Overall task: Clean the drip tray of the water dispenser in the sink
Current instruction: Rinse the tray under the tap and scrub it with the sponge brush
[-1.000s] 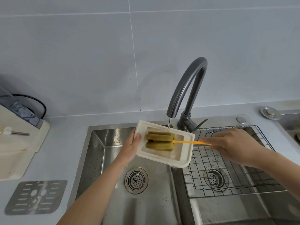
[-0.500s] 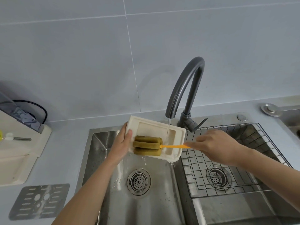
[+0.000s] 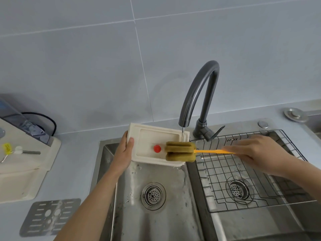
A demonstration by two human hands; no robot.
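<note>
Nearest, on the counter at the left, lies a slotted metal grate (image 3: 50, 216), and beyond it stands the cream dispenser (image 3: 22, 171) with a black cable behind it. The steel sink (image 3: 156, 223) fills the middle, its left basin showing a round drain (image 3: 153, 196), and the right basin holds a wire rack (image 3: 243, 174) over a second drain. Over the far edge of the left basin, the left hand (image 3: 123, 153) is closed on the left end of the white tray (image 3: 156, 134), thumb on the rim and fingers underneath, holding it tilted with its hollow facing the camera. A small red dot (image 3: 157, 148) sits in the tray's recess. The right hand (image 3: 251, 151), above the rack, pinches the orange handle (image 3: 212, 151) of a brush, fingers curled round its end. The brush's green sponge head (image 3: 179, 151) presses on the tray's right end. A thin stream of water falls from the grey tap (image 3: 199, 94) onto the tray just behind the sponge. Grey wall tiles rise farthest back.
</note>
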